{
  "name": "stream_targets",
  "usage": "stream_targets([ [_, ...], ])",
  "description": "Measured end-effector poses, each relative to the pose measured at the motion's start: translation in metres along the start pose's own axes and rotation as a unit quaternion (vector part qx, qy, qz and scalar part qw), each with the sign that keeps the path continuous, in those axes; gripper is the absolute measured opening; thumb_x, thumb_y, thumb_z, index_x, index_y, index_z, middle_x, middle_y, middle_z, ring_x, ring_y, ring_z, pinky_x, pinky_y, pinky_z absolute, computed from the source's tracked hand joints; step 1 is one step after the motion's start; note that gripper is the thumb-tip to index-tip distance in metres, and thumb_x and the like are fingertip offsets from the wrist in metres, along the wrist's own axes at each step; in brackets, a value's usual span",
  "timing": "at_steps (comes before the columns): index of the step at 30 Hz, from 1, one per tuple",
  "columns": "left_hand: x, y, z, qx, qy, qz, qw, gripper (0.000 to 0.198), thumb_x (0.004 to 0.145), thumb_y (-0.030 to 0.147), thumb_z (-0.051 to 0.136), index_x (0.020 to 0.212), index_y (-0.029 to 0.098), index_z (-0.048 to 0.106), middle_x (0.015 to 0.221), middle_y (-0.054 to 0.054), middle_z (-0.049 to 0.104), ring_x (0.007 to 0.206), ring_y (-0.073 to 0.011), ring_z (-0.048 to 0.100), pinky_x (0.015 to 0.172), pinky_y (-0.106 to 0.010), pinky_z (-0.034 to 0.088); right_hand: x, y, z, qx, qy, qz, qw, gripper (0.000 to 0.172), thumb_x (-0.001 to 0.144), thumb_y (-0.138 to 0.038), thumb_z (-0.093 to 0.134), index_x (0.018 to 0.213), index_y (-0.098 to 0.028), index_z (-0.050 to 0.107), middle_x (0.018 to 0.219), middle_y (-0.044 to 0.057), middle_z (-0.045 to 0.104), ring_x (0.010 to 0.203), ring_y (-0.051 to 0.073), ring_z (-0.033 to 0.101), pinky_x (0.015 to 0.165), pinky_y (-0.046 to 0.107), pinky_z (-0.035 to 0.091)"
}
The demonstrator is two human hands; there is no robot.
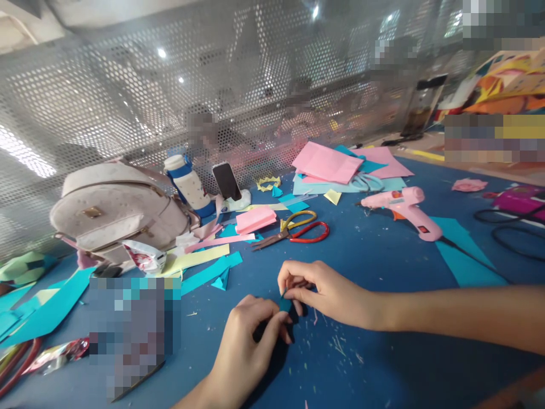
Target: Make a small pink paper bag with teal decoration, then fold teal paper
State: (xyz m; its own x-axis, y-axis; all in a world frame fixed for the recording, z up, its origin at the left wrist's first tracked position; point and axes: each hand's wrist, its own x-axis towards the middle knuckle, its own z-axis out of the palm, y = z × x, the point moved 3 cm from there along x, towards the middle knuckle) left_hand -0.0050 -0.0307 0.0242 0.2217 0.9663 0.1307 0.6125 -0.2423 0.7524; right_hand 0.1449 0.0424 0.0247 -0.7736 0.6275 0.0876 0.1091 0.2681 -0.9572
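Note:
A small folded piece of blue paper (285, 304) is pinched between my two hands just above the blue table. My left hand (251, 329) grips its lower edge between thumb and fingers. From the right, my right hand (313, 286) holds the upper end with thumb and forefinger; its other fingers curl under. Fingers cover much of the paper, so its full shape is hidden. Beyond the hands lie scissors (293, 232) with one red and one yellow handle. Left of them are a blue paper strip (213, 274) and a small folded blue triangle (221, 279).
A pink glue gun (402, 207) lies at the right on blue paper (462, 250), its cord trailing. Pink sheets (327, 162) are stacked at the back. A backpack (114, 210), a bottle (187, 184) and a phone (227, 180) stand along the perforated metal screen (149, 102).

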Motion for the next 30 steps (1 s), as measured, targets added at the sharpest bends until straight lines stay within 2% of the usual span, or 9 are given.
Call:
stream_targets([
  [4, -0.003, 0.005, 0.001, 0.075, 0.005, 0.075, 0.994, 0.028, 0.095, 0.024, 0.048, 0.070, 0.021, 0.061, 0.069, 0.002, 0.068, 0.066, -0.0133, 0.059, 0.068, -0.027, 0.040, 0.001, -0.007, -0.005, -0.067, 0.016, -0.040, 0.997, 0.007, 0.091, -0.017, 0.054, 0.089, -0.019, 0.060, 0.078, -0.002, 0.058, 0.068, 0.010, 0.052, 0.063, 0.021, 0.040],
  [7, -0.008, 0.010, -0.001, 0.098, 0.014, 0.175, 0.980, 0.011, 0.092, 0.019, 0.054, 0.086, 0.021, 0.064, 0.077, 0.002, 0.071, 0.068, -0.0128, 0.060, 0.068, -0.027, 0.041, 0.001, -0.008, -0.007, -0.108, -0.022, -0.076, 0.991, 0.016, 0.095, -0.016, 0.050, 0.093, -0.018, 0.065, 0.087, 0.000, 0.060, 0.077, 0.012, 0.053, 0.071, 0.024, 0.041],
  [11, -0.020, 0.010, -0.008, 0.179, 0.054, 0.301, 0.935, 0.012, 0.089, 0.017, 0.059, 0.100, 0.019, 0.064, 0.080, -0.001, 0.070, 0.068, -0.0142, 0.056, 0.065, -0.028, 0.039, 0.000, -0.004, -0.004, -0.180, -0.101, -0.101, 0.973, 0.014, 0.093, -0.021, 0.057, 0.088, -0.021, 0.070, 0.083, 0.000, 0.062, 0.084, 0.015, 0.054, 0.086, 0.031, 0.038],
  [14, -0.027, 0.009, -0.012, 0.237, 0.074, 0.351, 0.903, 0.014, 0.090, 0.018, 0.058, 0.102, 0.017, 0.066, 0.077, -0.001, 0.068, 0.066, -0.0140, 0.052, 0.065, -0.028, 0.039, -0.001, -0.001, -0.002, -0.178, -0.122, -0.095, 0.972, 0.005, 0.086, -0.025, 0.067, 0.088, -0.021, 0.068, 0.082, -0.001, 0.064, 0.085, 0.015, 0.055, 0.086, 0.031, 0.038],
  [17, -0.028, 0.009, -0.009, 0.276, 0.057, 0.353, 0.892, 0.021, 0.094, 0.024, 0.053, 0.109, 0.018, 0.067, 0.084, -0.002, 0.070, 0.072, -0.0145, 0.055, 0.072, -0.029, 0.041, -0.002, 0.000, 0.000, -0.183, -0.130, -0.107, 0.969, 0.009, 0.084, -0.026, 0.070, 0.083, -0.019, 0.064, 0.084, -0.001, 0.063, 0.085, 0.014, 0.054, 0.084, 0.029, 0.037],
  [20, -0.025, 0.007, -0.005, 0.288, 0.036, 0.316, 0.903, 0.024, 0.095, 0.033, 0.052, 0.108, 0.021, 0.068, 0.094, -0.002, 0.072, 0.076, -0.0160, 0.058, 0.074, -0.031, 0.042, -0.002, -0.001, -0.003, -0.201, -0.124, -0.109, 0.966, 0.013, 0.086, -0.030, 0.068, 0.082, -0.018, 0.063, 0.091, 0.000, 0.061, 0.089, 0.014, 0.054, 0.089, 0.029, 0.036],
  [25, -0.026, -0.001, 0.000, 0.276, 0.036, 0.300, 0.913, 0.033, 0.097, 0.038, 0.046, 0.112, 0.018, 0.067, 0.110, -0.002, 0.072, 0.092, -0.0189, 0.062, 0.085, -0.033, 0.043, -0.002, 0.001, -0.016, -0.255, -0.161, -0.082, 0.950, 0.019, 0.085, -0.037, 0.069, 0.095, -0.022, 0.062, 0.096, 0.000, 0.062, 0.092, 0.017, 0.054, 0.089, 0.032, 0.035],
  [28, -0.026, -0.003, -0.001, 0.299, 0.037, 0.323, 0.897, 0.035, 0.098, 0.039, 0.044, 0.112, 0.018, 0.068, 0.114, 0.001, 0.072, 0.097, -0.0180, 0.063, 0.091, -0.032, 0.043, -0.003, 0.003, -0.020, -0.283, -0.183, -0.065, 0.939, 0.024, 0.082, -0.036, 0.072, 0.098, -0.024, 0.059, 0.091, -0.001, 0.063, 0.085, 0.018, 0.054, 0.080, 0.031, 0.037],
  [30, -0.025, -0.004, -0.001, 0.334, 0.004, 0.338, 0.880, 0.036, 0.098, 0.042, 0.045, 0.114, 0.019, 0.067, 0.118, 0.003, 0.071, 0.097, -0.0167, 0.065, 0.090, -0.030, 0.046, -0.005, 0.005, -0.020, -0.275, -0.189, -0.056, 0.941, 0.020, 0.083, -0.032, 0.071, 0.096, -0.024, 0.059, 0.088, -0.002, 0.064, 0.084, 0.017, 0.054, 0.075, 0.029, 0.038],
])
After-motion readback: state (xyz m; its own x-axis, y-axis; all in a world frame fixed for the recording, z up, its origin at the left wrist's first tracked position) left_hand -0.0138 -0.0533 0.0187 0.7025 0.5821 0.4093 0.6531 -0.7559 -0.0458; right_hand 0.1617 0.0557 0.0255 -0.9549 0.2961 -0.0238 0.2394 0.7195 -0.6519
